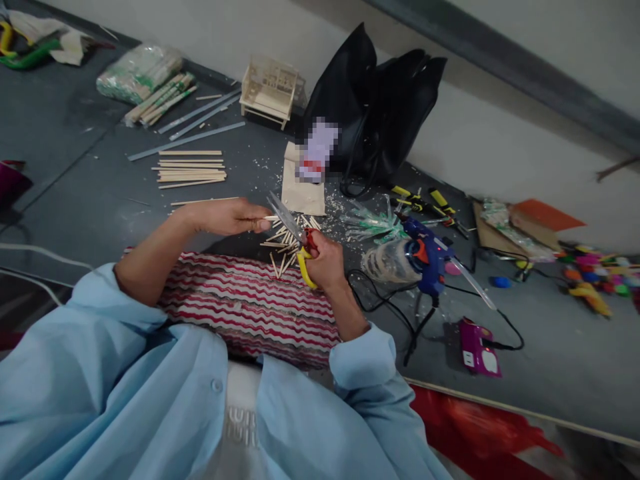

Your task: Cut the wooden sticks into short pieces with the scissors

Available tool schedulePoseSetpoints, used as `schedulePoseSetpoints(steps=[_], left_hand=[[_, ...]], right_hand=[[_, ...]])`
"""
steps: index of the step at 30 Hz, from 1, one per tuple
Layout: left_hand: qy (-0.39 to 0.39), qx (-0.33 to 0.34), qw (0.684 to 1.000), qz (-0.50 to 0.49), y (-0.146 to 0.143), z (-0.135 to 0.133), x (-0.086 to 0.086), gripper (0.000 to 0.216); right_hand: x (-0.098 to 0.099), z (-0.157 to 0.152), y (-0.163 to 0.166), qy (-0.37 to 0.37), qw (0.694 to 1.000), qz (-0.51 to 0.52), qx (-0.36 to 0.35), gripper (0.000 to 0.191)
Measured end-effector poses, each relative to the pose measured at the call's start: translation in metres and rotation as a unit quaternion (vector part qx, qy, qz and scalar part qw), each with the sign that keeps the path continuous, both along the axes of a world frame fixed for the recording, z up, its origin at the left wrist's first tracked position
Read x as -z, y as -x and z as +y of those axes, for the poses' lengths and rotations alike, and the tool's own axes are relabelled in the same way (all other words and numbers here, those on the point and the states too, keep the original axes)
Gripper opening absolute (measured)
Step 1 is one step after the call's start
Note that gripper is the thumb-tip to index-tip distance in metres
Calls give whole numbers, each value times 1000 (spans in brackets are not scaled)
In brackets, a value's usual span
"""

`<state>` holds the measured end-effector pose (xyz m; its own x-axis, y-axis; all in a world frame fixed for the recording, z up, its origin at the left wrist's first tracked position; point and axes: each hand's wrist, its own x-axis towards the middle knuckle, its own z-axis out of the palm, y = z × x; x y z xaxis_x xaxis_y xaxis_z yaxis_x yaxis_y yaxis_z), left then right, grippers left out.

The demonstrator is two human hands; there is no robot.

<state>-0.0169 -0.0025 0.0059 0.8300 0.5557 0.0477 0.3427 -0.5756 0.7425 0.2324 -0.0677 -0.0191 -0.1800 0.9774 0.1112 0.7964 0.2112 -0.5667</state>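
Projecting from the left hand (239,217), a thin wooden stick (271,218) exposed a short end to the right of the fingertips. Thumb and fingers were pinched together on it; its full length could not be determined. The exposed end was located just beside the blades of the scissors (287,215); contact could not be confirmed. The stick's visible axis ran roughly crosswise before the body, while the blades pointed obliquely forward and leftward, at an angle to it. Of the two hands, the left was nearer the stick. The right hand (326,261) was curled around the red and yellow handles; blade opening could not be judged. Short stick pieces (287,248) lay scattered beneath the blades. Farther out, a striped cloth (240,300) lay between the forearms, longer sticks (193,175) lay side by side forward-left, and a glue gun (431,257) was at right.
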Motion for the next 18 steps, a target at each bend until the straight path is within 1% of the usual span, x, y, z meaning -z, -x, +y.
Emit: schedulePoseSetpoints(steps=[2,3,5,6,8,9,10,12,14,16,18], left_hand=[[7,-22,999,30,0,-1,-3,39],[2,-47,998,48,1,0,-3,36],[-32,-133,987,88,8,4,-2,31],[-59,-189,974,109,13,8,0,28],[-114,-300,935,147,28,17,7,21],[-137,-335,919,157,35,22,12,18],[-156,-358,906,165,43,26,17,13],[-176,-380,890,180,55,32,26,12],[-189,-415,869,190,60,33,33,11],[-201,-446,849,200,59,30,33,15],[-214,-460,835,214,56,26,27,20]], right_hand=[[5,2,-1,-22,999,7,23,6],[8,4,-3,-36,998,11,40,4],[13,8,-8,-63,995,21,79,5],[15,9,-10,-75,992,25,95,8],[17,13,-15,-92,989,32,115,12],[17,14,-17,-96,988,35,118,13],[17,15,-18,-97,987,39,120,13],[16,16,-19,-93,988,47,118,14],[15,16,-18,-86,988,53,115,15],[15,15,-16,-76,989,57,115,17],[15,15,-16,-68,989,60,116,19]])
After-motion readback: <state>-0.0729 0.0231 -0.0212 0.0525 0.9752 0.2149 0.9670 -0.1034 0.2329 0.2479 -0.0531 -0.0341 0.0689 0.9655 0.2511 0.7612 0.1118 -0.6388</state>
